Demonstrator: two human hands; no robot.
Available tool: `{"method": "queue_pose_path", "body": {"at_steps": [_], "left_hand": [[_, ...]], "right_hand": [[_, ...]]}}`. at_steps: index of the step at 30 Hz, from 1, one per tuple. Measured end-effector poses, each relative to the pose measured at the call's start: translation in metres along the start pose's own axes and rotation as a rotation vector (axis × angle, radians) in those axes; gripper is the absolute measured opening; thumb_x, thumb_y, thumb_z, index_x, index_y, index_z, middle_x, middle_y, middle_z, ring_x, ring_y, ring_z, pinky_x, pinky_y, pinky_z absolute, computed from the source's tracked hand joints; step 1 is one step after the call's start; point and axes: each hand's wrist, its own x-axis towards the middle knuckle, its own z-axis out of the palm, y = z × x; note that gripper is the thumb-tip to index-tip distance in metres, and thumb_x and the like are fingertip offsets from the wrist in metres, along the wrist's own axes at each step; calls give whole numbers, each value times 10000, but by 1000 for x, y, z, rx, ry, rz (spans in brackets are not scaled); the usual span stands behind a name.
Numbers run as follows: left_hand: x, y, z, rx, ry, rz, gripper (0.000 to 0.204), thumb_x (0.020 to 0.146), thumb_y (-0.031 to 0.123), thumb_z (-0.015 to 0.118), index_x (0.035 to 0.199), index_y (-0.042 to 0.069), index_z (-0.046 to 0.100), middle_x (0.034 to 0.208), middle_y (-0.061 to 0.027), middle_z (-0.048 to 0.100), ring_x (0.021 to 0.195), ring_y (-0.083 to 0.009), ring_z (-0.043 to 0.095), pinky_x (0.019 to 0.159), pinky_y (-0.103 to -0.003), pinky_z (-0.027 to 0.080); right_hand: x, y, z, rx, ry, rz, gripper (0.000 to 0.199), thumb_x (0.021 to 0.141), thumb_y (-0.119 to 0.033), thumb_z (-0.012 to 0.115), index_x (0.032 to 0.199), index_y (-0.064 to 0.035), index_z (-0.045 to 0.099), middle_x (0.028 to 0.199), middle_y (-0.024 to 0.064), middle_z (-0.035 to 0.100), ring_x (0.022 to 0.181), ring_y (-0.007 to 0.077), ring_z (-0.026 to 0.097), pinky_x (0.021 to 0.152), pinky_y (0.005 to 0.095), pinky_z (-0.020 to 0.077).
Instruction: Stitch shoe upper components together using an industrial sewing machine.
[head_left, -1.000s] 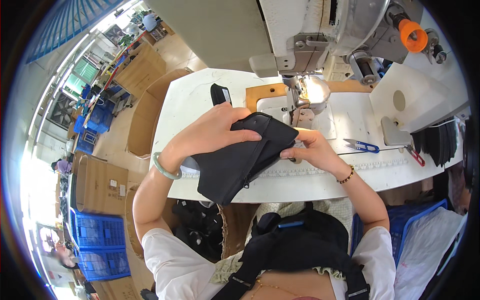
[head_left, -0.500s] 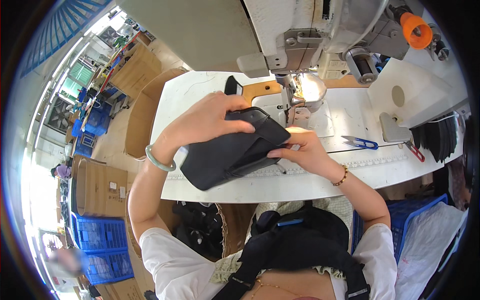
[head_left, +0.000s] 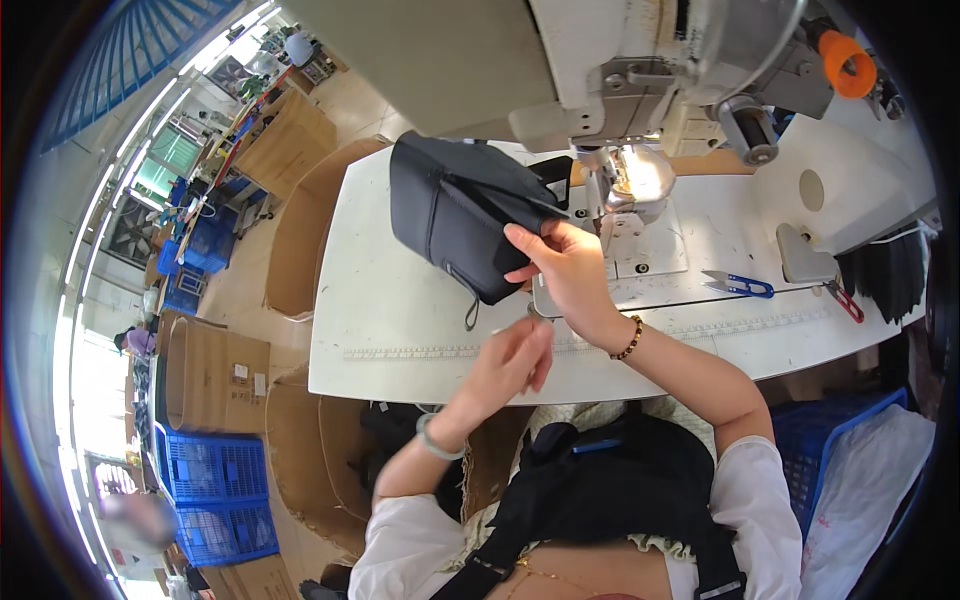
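Observation:
My right hand [head_left: 572, 278] pinches the edge of a black fabric pouch [head_left: 455, 215] between thumb and fingers. The pouch is tilted over the left part of the white sewing table, with a thin loop [head_left: 473, 312] hanging from its lower side. Close to the table's front edge, below the pouch, is my left hand [head_left: 510, 368], apart from it. Its fingers look bent and are smeared by motion, so I cannot make out anything in them. Just right of the pouch stands the sewing machine's lit needle area [head_left: 630, 185].
A long ruler [head_left: 720, 325] lies along the table [head_left: 375, 325]. Blue-handled thread snips [head_left: 745, 285] and a red-handled tool [head_left: 848, 302] lie to the right, beside hanging black pieces [head_left: 885, 275]. Cardboard boxes [head_left: 215, 375] and blue crates [head_left: 215, 468] stand on the left.
My left hand has let go of the pouch and moved down toward the table's front edge. The pouch has been turned and shifted up, held by my right hand alone.

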Motion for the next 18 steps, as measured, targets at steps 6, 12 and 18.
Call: {"method": "queue_pose_path", "body": {"at_steps": [6,12,18], "left_hand": [[53,-12,22,-989,366,376,478,894,499,330,1087,76,439,904,-60,543,672,-96,510,564,-186,376],[76,25,-4,-1130,623,439,370,861,422,473,847,61,556,653,-9,543,559,-91,488,520,-181,346],[113,38,-30,-1109,522,505,323,830,365,549,702,72,507,553,-7,414,471,-110,348,459,-239,263]], "right_hand": [[-7,4,16,103,57,-3,254,786,-206,646,737,21,541,631,34,545,530,140,606,407,187,417],[-7,-5,-8,9,-128,-158,185,807,-137,607,846,41,578,741,53,597,684,81,586,580,199,455],[-46,-12,-90,-538,179,-634,144,843,-77,534,969,-15,569,807,17,555,637,48,490,578,188,419]]}}
